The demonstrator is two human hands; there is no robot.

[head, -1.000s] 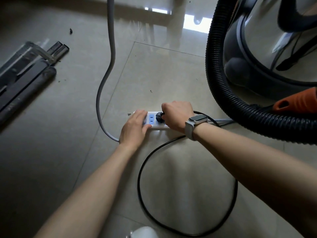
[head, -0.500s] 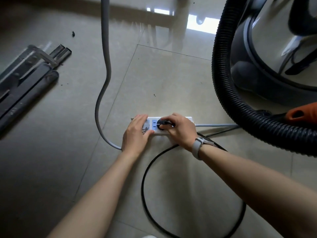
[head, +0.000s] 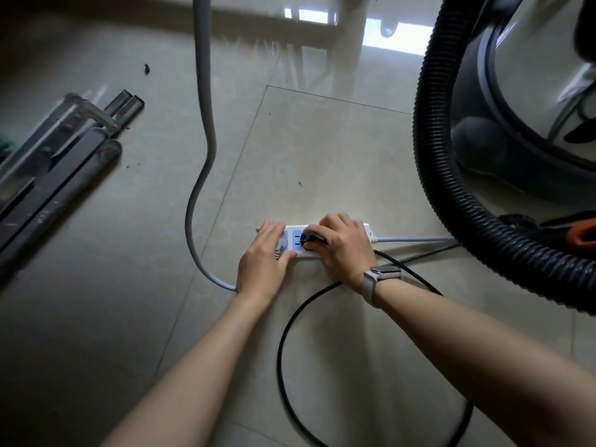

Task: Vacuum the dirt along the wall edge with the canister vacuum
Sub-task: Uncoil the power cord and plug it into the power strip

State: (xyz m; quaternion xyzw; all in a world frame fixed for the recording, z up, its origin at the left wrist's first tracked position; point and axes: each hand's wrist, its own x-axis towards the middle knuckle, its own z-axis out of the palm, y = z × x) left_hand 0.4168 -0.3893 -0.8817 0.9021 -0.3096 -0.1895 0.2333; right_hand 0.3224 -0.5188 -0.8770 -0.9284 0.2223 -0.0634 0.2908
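A white power strip (head: 367, 228) lies on the tiled floor. My left hand (head: 264, 256) rests flat on its left end, fingers straight. My right hand (head: 342, 246), a watch on its wrist, grips a black plug (head: 309, 237) seated in a blue socket of the strip. The plug's black cord (head: 283, 337) loops over the floor toward me. The steel canister vacuum (head: 529, 101) stands at the upper right, with its black ribbed hose (head: 432, 175) curving around it. Small dark bits of dirt (head: 146, 69) lie on the tiles.
A grey cable (head: 203, 101) runs from the top of the view down to the strip's left end; another grey cable (head: 416, 239) leaves its right end. Dark metal bars (head: 54, 175) lie at the left. An orange part (head: 585, 235) shows at the right edge.
My right hand has turned from a fist over the plug to fingers around it, pressed low on the strip. The view has shifted, so the strip sits lower in frame. My left hand stays on the strip.
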